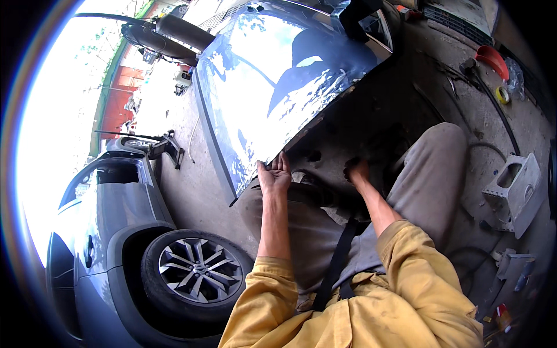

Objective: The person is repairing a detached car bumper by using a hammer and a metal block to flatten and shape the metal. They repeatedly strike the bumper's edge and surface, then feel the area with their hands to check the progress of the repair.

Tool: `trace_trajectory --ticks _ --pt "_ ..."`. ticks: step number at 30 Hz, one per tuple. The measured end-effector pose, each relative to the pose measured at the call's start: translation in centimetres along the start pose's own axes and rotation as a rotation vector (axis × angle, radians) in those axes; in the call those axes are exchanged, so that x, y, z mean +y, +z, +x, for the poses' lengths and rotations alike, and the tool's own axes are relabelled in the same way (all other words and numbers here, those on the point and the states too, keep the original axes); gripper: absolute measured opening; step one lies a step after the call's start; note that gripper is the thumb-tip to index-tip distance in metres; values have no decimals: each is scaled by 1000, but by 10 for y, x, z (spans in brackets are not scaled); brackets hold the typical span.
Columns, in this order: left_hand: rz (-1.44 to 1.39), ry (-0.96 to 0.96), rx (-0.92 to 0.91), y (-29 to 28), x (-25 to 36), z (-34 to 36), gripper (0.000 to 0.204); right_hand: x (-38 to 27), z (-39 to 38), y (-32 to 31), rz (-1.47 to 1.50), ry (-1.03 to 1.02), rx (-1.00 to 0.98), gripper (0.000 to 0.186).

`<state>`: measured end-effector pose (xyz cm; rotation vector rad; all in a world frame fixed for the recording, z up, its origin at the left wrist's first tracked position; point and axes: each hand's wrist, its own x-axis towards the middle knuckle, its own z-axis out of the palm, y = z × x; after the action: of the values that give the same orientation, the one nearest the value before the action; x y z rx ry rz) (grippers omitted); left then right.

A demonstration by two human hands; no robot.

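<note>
A large glossy car body panel [255,98] reflects the sky and a dark figure, and its lower edge slants in front of me. My left hand [274,175] is at that edge near the lower corner, with the thumb up against the rim and the fingers beside it, gripping it. Farther right, my right hand [356,170] is low in the shade below the panel, between my knees. Its fingers look curled and dark; whatever they may hold is hidden in shadow.
On the left stands a grey car [116,209] with a wheel [200,269] close by my left side. A hammer [469,66], red bowl-like piece [492,61], yellow tape roll [502,95] and white metal box [510,191] lie on the right. Dark cylinders [185,32] are beyond the panel.
</note>
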<state>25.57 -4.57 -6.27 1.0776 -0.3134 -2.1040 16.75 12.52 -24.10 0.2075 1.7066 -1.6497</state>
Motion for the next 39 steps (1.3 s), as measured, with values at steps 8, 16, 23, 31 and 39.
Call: trace_trajectory --ticks 8,16,23,31,39 --pt "-41 -19 -164 -12 -4 -8 47 3 -11 4 22 -8 -49 13" --pt "172 45 -114 -4 -16 -32 49 -14 -7 17 -96 27 -116 12" --pt "203 59 -93 -11 -10 -30 42 3 -9 21 -114 -18 -86 14" --pt "237 119 -78 -7 -4 -23 39 19 -3 19 -382 -80 -143 14" --pt "113 56 -225 -18 3 -34 30 -4 -28 31 -647 -62 -124 22"
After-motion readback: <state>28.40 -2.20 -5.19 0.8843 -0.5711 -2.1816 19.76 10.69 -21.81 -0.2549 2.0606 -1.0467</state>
